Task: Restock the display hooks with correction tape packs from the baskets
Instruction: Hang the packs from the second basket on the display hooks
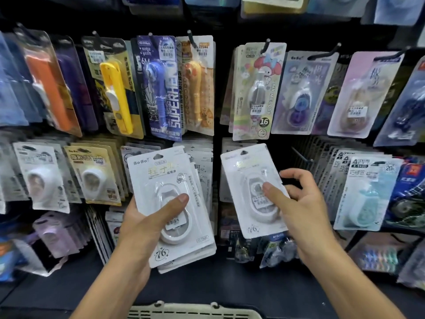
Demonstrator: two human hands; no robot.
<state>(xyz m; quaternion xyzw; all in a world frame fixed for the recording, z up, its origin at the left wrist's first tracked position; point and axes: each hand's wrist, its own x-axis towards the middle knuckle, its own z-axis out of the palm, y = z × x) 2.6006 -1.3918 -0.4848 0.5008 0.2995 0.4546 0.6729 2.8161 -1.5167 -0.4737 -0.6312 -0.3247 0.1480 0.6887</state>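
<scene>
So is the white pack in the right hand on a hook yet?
Not yet. The right hand pinches the single white pack in front of the display; no hook passes through its hanging hole.

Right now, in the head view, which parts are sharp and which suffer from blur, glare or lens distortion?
Head view: the white pack in the left hand reads sharply; the single pack pinched by the right hand has glare washing out its title; packs at the left and right edges are blurred and bowed by the wide lens; the basket rim is soft.

A stack of packs (174,203) sits centre-left, a single pack (250,192) centre-right, the basket (195,311) at bottom centre, display hooks (301,155) behind.
</scene>
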